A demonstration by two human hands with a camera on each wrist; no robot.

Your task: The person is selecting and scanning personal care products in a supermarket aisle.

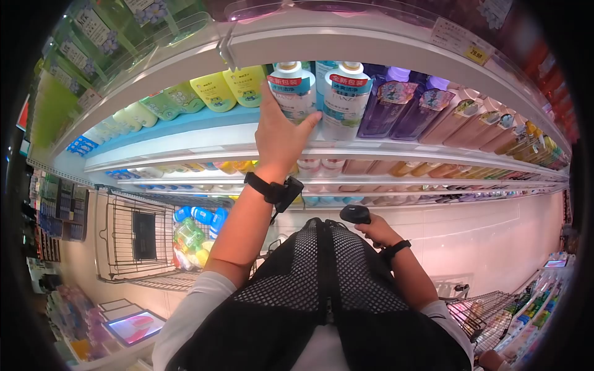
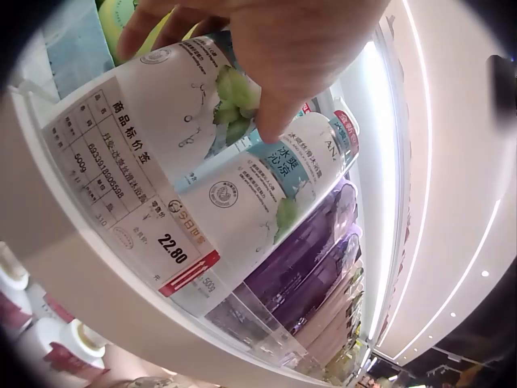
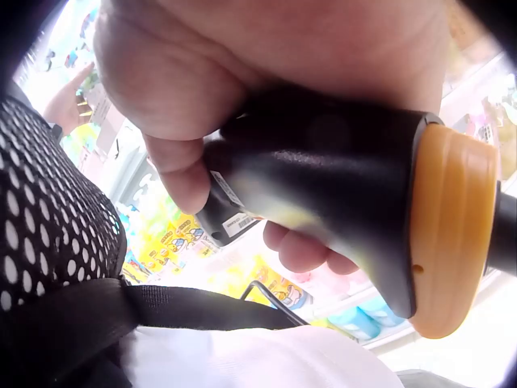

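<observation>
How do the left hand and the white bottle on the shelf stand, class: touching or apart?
Touching. The head view shows the left hand gripping the white bottle, thumb across its front.

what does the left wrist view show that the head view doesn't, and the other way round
Only the left wrist view: a shelf price tag that reads 22.80, and the fine print on the bottle labels. Only the head view: the right hand gripping a black scanner, and a wire rack lower down. Both: the left hand gripping a white bottle, with purple bottles further along the shelf.
</observation>
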